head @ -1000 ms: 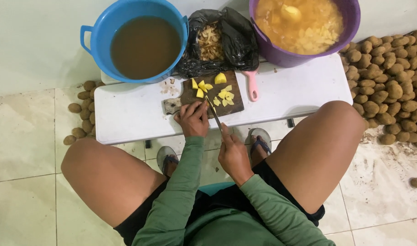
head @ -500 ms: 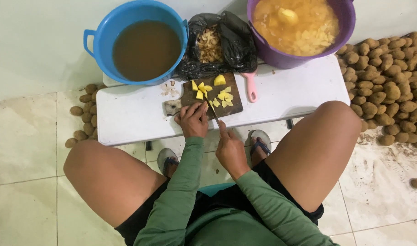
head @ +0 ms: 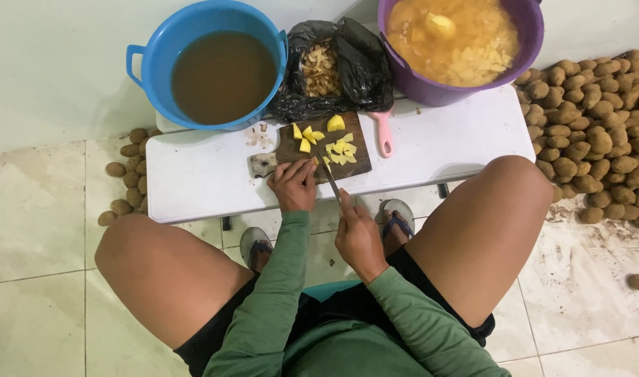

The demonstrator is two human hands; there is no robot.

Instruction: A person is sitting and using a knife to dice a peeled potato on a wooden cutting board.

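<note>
Steel knife (head: 331,180) in right hand (head: 358,234), tip fwd-left

head view; looks steeply down; close over lap and white table (head: 194,181)

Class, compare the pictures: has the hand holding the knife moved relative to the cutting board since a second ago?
No. The right hand holds the knife at the near edge of the cutting board, just as before; only the whole view has shifted slightly.

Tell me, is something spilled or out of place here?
Yes. Loose brown potatoes lie scattered on the tiled floor left of the low white table, apart from the big pile on the right. Small peel scraps litter the table.
</note>
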